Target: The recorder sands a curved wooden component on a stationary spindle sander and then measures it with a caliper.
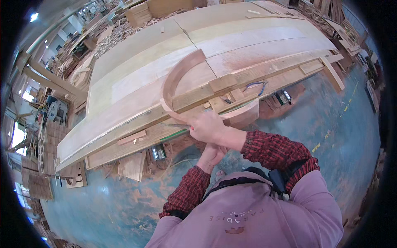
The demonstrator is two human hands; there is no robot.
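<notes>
A curved wooden piece [170, 82] rests on the bench edge, its far end reaching over the pale panel. My right hand [209, 127] is closed beside its near end, with a thin dark tool [178, 125] sticking out leftward from the fingers. The tool's exact kind does not show. Below and nearer to me, my left hand [213, 154] is curled; the right wrist partly covers it, and what it holds, if anything, is hidden. A second curved wooden piece [247, 114] lies just right of my right hand.
Wood blocks [222, 84] and blue-handled pliers [257, 86] sit on the bench ledge [281, 72]. A small wood strip [132, 137] lies at the left. Large pale panels [153, 58] cover the bench beyond. The teal floor [318, 124] is dusty.
</notes>
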